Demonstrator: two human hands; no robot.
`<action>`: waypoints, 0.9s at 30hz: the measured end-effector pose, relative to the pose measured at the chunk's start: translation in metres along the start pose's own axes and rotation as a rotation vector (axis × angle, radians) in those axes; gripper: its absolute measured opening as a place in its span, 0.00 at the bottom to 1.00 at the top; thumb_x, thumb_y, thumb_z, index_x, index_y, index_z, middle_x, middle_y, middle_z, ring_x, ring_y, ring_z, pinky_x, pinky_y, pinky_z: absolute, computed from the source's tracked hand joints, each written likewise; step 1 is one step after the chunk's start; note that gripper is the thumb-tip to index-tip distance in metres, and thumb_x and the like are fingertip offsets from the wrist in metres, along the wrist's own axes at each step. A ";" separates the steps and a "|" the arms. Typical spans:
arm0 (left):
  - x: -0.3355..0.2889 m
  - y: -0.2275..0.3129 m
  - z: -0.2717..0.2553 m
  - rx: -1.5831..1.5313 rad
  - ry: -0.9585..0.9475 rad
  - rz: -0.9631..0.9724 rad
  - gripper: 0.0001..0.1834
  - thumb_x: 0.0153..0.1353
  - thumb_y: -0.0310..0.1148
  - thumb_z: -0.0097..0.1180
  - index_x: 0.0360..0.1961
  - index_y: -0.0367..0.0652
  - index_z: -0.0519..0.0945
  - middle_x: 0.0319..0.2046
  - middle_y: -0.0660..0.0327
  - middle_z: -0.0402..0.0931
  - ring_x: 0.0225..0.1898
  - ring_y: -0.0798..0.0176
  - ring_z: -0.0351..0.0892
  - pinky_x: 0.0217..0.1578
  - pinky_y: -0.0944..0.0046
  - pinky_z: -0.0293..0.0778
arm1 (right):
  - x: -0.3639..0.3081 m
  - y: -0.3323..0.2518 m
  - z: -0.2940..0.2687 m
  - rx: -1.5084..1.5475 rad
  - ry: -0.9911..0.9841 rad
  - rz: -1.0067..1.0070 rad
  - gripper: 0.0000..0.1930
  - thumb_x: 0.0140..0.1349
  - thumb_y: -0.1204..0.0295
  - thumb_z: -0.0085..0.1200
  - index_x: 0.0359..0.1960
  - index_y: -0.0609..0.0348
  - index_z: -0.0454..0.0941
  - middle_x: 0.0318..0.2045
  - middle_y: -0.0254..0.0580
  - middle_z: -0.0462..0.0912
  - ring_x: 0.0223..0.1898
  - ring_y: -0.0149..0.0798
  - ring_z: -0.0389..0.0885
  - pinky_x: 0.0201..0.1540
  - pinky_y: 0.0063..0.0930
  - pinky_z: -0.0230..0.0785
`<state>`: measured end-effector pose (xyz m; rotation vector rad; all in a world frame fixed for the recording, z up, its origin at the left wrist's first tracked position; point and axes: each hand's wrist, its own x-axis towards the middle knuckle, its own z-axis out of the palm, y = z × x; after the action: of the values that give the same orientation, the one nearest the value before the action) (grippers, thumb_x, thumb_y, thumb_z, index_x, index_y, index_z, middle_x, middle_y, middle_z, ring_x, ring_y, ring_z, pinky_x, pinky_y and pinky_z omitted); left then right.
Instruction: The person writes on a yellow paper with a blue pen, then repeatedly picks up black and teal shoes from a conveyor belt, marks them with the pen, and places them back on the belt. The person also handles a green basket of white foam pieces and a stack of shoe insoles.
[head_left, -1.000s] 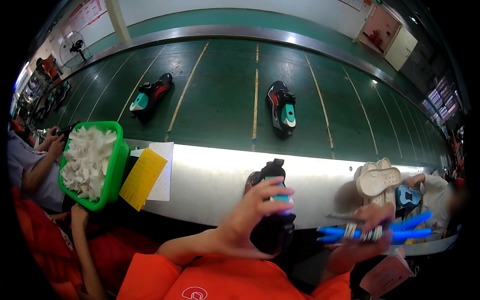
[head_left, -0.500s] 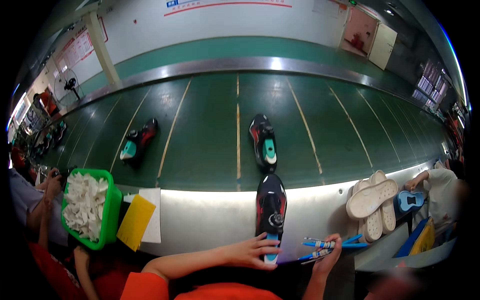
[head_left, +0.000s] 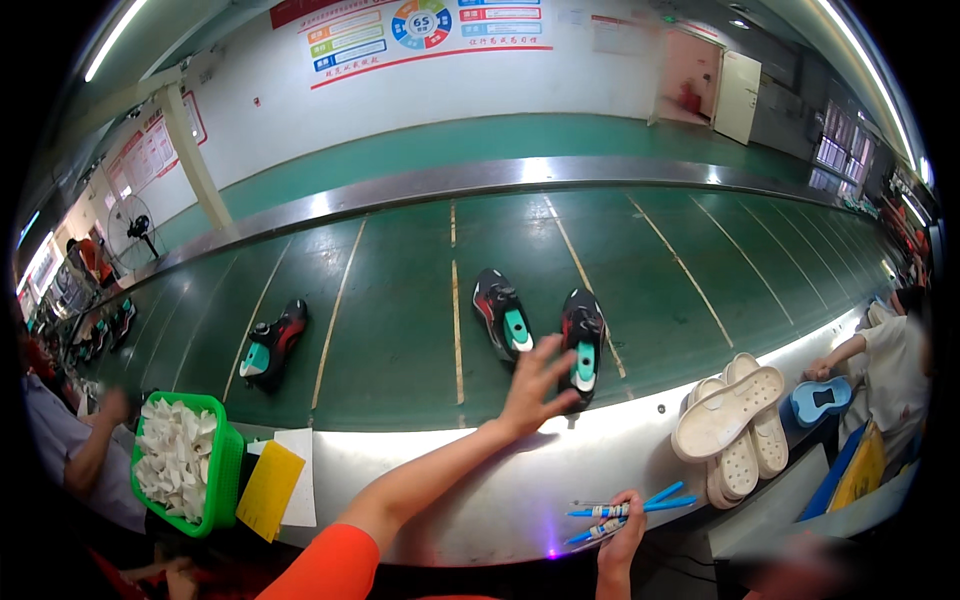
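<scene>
While the left hand (head_left: 530,400) reaches over the near edge of a dark green conveyor belt marked with yellowish cross lines (head_left: 390,340), its fingers are spread wide and grip nothing. Its fingertips and thumb overlap the near, heel end of a black shoe with red sides and a teal-and-white piece in its opening (head_left: 583,340); whether they touch it, I cannot tell. That shoe lies on the belt, toe pointing far, just right of a matching black-and-red shoe (head_left: 493,297). Another black shoe with teal at the heel (head_left: 285,335) lies well apart to the left.

Nearer and to the right, the right hand (head_left: 624,532) is closed around a bundle of slim blue pens with white bands (head_left: 600,512), held over the shiny steel ledge (head_left: 610,440). At the ledge's left stands a bright green plastic basket (head_left: 230,470) filled with crumpled white scraps (head_left: 175,455), with a yellow sheet (head_left: 268,490) overlapping a white sheet (head_left: 303,500) just beside it. Cream perforated clogs (head_left: 728,415) are piled at the right, near a light blue plastic piece (head_left: 822,400).
</scene>
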<state>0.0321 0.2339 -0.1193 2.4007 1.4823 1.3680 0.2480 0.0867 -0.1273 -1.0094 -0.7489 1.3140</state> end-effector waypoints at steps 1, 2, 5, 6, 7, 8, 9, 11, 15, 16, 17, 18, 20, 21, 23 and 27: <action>-0.002 -0.008 0.008 0.004 0.218 -0.194 0.41 0.44 0.41 0.64 0.60 0.49 0.59 0.62 0.49 0.46 0.63 0.44 0.47 0.60 0.49 0.47 | -0.002 0.002 -0.003 0.013 -0.013 0.000 0.16 0.62 0.58 0.37 0.24 0.57 0.65 0.19 0.35 0.66 0.16 0.28 0.67 0.20 0.19 0.60; -0.002 -0.017 0.015 0.006 0.438 -0.387 0.44 0.43 0.40 0.65 0.61 0.48 0.56 0.62 0.47 0.47 0.63 0.43 0.47 0.59 0.49 0.48 | -0.003 0.004 -0.005 0.032 -0.009 0.010 0.16 0.62 0.58 0.37 0.24 0.57 0.65 0.19 0.35 0.66 0.16 0.28 0.67 0.20 0.19 0.61; 0.020 -0.032 0.034 0.063 0.525 -0.728 0.51 0.41 0.38 0.66 0.64 0.46 0.49 0.60 0.42 0.50 0.62 0.40 0.49 0.59 0.49 0.49 | -0.010 0.005 -0.010 0.061 0.000 0.049 0.17 0.62 0.57 0.37 0.25 0.58 0.65 0.20 0.36 0.66 0.17 0.28 0.67 0.20 0.19 0.61; 0.017 -0.042 0.037 0.097 0.519 -0.665 0.51 0.41 0.38 0.66 0.64 0.44 0.48 0.60 0.42 0.51 0.61 0.41 0.50 0.58 0.51 0.51 | -0.013 0.004 -0.007 0.073 -0.016 0.062 0.17 0.63 0.57 0.37 0.25 0.58 0.65 0.20 0.36 0.67 0.17 0.28 0.68 0.21 0.19 0.62; 0.020 -0.053 0.040 0.120 0.511 -0.588 0.52 0.41 0.38 0.66 0.63 0.43 0.48 0.59 0.43 0.53 0.61 0.41 0.51 0.58 0.52 0.53 | -0.015 0.002 -0.004 0.090 -0.021 0.061 0.17 0.63 0.57 0.37 0.26 0.58 0.65 0.20 0.36 0.67 0.18 0.28 0.68 0.21 0.19 0.62; 0.020 -0.063 0.042 0.143 0.505 -0.511 0.52 0.41 0.37 0.67 0.63 0.42 0.47 0.58 0.44 0.54 0.60 0.42 0.52 0.57 0.53 0.55 | -0.018 -0.003 -0.001 0.088 -0.030 0.045 0.16 0.63 0.57 0.38 0.26 0.58 0.65 0.20 0.35 0.67 0.18 0.27 0.68 0.21 0.18 0.62; 0.015 -0.066 0.040 0.181 0.475 -0.521 0.52 0.41 0.36 0.66 0.63 0.40 0.47 0.57 0.43 0.56 0.58 0.41 0.56 0.57 0.54 0.56 | -0.021 -0.008 0.003 0.091 -0.040 0.040 0.16 0.63 0.58 0.38 0.27 0.58 0.65 0.20 0.34 0.66 0.18 0.26 0.68 0.22 0.17 0.61; 0.004 -0.078 0.019 0.101 0.392 -0.476 0.48 0.42 0.36 0.65 0.62 0.39 0.51 0.55 0.44 0.62 0.56 0.45 0.63 0.55 0.57 0.60 | -0.025 -0.005 -0.001 0.094 -0.094 0.026 0.10 0.61 0.63 0.45 0.31 0.58 0.65 0.23 0.34 0.67 0.23 0.25 0.69 0.24 0.15 0.61; -0.017 -0.083 -0.058 -0.176 0.127 -0.505 0.41 0.41 0.37 0.67 0.58 0.39 0.64 0.44 0.52 0.75 0.46 0.63 0.75 0.48 0.67 0.67 | -0.030 -0.007 -0.003 -0.003 -0.117 0.078 0.10 0.52 0.76 0.53 0.34 0.57 0.65 0.26 0.33 0.68 0.27 0.24 0.69 0.30 0.15 0.64; -0.022 -0.077 -0.079 -0.218 0.019 -0.539 0.40 0.41 0.36 0.67 0.57 0.39 0.65 0.43 0.56 0.76 0.44 0.68 0.73 0.48 0.68 0.66 | -0.031 -0.009 -0.002 0.007 -0.136 0.097 0.12 0.50 0.79 0.54 0.35 0.57 0.65 0.26 0.33 0.68 0.28 0.24 0.69 0.31 0.15 0.64; -0.021 -0.051 -0.098 -0.362 -0.056 -0.546 0.39 0.41 0.34 0.68 0.57 0.40 0.65 0.43 0.59 0.76 0.43 0.69 0.72 0.47 0.69 0.66 | -0.030 -0.011 -0.005 0.010 -0.136 0.110 0.15 0.48 0.81 0.55 0.36 0.57 0.65 0.26 0.33 0.68 0.29 0.24 0.69 0.32 0.15 0.65; -0.032 -0.037 -0.118 -0.402 -0.150 -0.599 0.39 0.42 0.34 0.68 0.57 0.40 0.65 0.43 0.60 0.75 0.44 0.70 0.71 0.48 0.69 0.65 | -0.030 -0.013 -0.007 0.001 -0.124 0.097 0.16 0.47 0.82 0.55 0.36 0.57 0.65 0.26 0.33 0.68 0.29 0.24 0.69 0.33 0.15 0.65; -0.066 0.008 -0.152 -0.533 -0.204 -0.607 0.42 0.42 0.34 0.69 0.59 0.39 0.62 0.47 0.59 0.72 0.47 0.70 0.69 0.50 0.68 0.64 | -0.031 -0.011 -0.004 -0.025 -0.123 0.082 0.17 0.46 0.83 0.56 0.37 0.57 0.65 0.27 0.32 0.68 0.29 0.24 0.69 0.35 0.15 0.65; -0.088 0.034 -0.166 -0.518 -0.181 -0.661 0.48 0.41 0.35 0.70 0.62 0.38 0.56 0.49 0.58 0.71 0.49 0.67 0.69 0.51 0.67 0.63 | -0.034 -0.010 -0.001 -0.002 -0.108 0.055 0.18 0.46 0.83 0.56 0.38 0.56 0.65 0.27 0.31 0.68 0.30 0.23 0.68 0.35 0.15 0.65; -0.115 0.098 -0.182 -0.301 -0.270 -0.831 0.54 0.39 0.35 0.72 0.64 0.37 0.49 0.55 0.54 0.63 0.55 0.64 0.63 0.54 0.65 0.60 | -0.034 -0.011 0.008 -0.029 -0.084 -0.004 0.13 0.50 0.78 0.55 0.35 0.57 0.65 0.27 0.32 0.67 0.28 0.23 0.68 0.32 0.14 0.64; -0.163 0.130 -0.170 -0.213 -0.320 -0.766 0.63 0.39 0.39 0.71 0.65 0.42 0.34 0.61 0.47 0.53 0.60 0.50 0.58 0.54 0.57 0.62 | -0.029 -0.024 0.022 0.001 -0.012 -0.035 0.17 0.46 0.83 0.56 0.36 0.56 0.63 0.27 0.31 0.65 0.29 0.22 0.66 0.31 0.14 0.63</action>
<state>-0.0162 -0.0257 -0.0677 1.5482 1.7608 0.8567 0.2347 0.0628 -0.0938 -0.9849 -0.7718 1.2915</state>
